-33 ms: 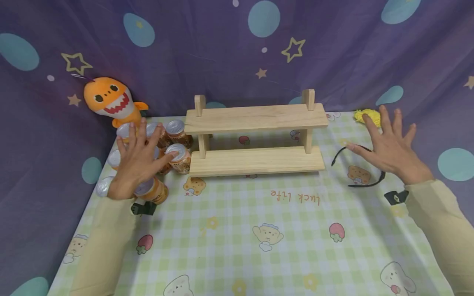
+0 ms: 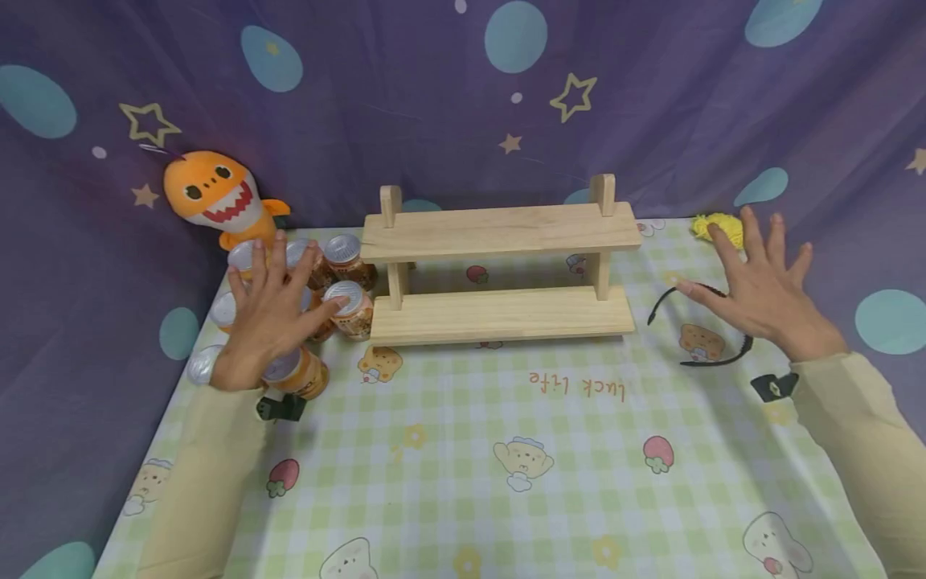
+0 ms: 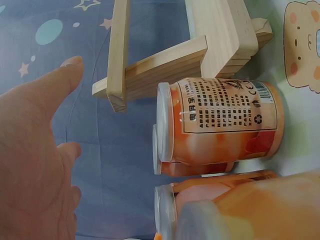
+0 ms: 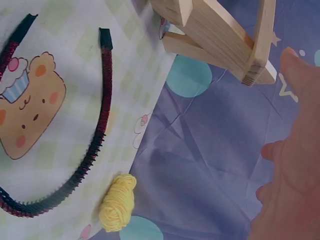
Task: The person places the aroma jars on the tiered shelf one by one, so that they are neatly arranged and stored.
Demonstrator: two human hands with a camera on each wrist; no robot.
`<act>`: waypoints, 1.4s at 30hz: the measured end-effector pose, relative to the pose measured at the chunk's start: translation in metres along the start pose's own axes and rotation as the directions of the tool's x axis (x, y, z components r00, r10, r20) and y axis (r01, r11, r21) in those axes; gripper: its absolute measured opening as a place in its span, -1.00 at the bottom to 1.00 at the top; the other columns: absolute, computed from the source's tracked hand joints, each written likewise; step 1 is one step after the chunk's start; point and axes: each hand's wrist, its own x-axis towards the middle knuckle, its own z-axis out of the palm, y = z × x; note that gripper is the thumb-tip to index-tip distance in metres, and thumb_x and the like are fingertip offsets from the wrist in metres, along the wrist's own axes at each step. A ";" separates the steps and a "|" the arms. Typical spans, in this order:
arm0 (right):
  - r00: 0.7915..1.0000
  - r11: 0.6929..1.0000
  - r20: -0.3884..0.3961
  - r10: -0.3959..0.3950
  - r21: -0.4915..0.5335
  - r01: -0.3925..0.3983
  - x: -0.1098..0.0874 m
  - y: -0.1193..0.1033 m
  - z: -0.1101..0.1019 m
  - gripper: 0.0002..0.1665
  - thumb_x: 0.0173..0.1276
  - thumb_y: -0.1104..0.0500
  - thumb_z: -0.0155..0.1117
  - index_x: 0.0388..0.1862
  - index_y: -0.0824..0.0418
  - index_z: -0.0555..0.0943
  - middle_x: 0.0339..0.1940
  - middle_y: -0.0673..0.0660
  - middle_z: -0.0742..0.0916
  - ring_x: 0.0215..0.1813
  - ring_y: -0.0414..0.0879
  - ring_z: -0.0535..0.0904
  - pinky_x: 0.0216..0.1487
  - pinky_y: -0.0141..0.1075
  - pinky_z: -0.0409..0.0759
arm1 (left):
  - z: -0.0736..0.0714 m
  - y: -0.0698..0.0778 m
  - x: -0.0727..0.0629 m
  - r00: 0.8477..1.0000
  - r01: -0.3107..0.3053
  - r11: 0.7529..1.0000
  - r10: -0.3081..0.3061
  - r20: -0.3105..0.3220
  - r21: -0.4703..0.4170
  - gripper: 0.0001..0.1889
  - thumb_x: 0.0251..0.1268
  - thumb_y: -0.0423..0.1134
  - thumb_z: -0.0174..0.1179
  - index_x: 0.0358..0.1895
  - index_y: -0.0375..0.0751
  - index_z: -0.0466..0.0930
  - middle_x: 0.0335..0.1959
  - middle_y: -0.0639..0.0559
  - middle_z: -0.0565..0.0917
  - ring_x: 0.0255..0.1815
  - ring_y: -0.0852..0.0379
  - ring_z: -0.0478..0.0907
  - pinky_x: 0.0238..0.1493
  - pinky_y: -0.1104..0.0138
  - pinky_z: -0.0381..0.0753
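Note:
Palm down with fingers spread, my left hand hovers over a cluster of several orange cans with silvery lids. In the left wrist view, it stays apart from a printed can, nothing between thumb and fingers. On the right side, my right hand also hangs with spread fingers, holding nothing. Below it lies a dark, toothed headband, partly covered by the hand in the head view. A yellow yarn bundle lies just beyond the right fingertips. Some cans are hidden beneath my left hand.
Between the hands stands a two-tier wooden shelf, close to the purple curtain at the back. An orange shark plush leans in the back left corner behind the cans. A checked cloth covers the table.

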 end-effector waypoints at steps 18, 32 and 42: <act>0.990 0.987 -0.070 -0.119 0.100 0.126 0.006 -0.025 0.016 0.01 0.48 -0.34 0.02 0.65 0.17 -0.02 0.67 0.37 -0.14 0.65 0.44 -0.29 0.34 0.60 -0.25 | -0.012 -0.012 -0.017 0.998 0.026 1.000 -0.026 -0.055 -0.009 0.00 0.33 0.48 -0.06 0.65 0.05 -0.19 0.66 -0.10 -0.48 0.64 -0.36 -0.55 0.44 -0.47 -0.49; 0.982 0.871 -0.125 -0.142 0.455 0.184 0.009 -0.049 0.066 -0.24 0.53 -0.03 0.14 0.57 0.22 0.20 0.56 0.40 0.31 0.49 0.43 0.25 0.36 0.34 0.24 | -0.038 -0.040 -0.036 0.960 0.045 0.986 -0.088 -0.266 -0.162 -0.03 0.32 0.40 0.05 0.60 -0.14 0.02 0.62 -0.42 -0.08 0.63 -0.49 -0.29 0.47 -0.46 -0.31; 0.988 0.797 -0.091 -0.127 0.583 0.156 0.019 -0.056 0.088 -0.28 0.56 0.01 0.10 0.59 0.18 0.19 0.55 0.37 0.35 0.43 0.43 0.37 0.31 0.29 0.39 | -0.023 -0.086 -0.062 0.903 0.213 0.879 -0.344 -0.259 -0.426 -0.20 0.44 0.03 0.09 0.63 -0.03 -0.03 0.66 -0.18 0.02 0.67 -0.26 -0.13 0.61 -0.22 -0.17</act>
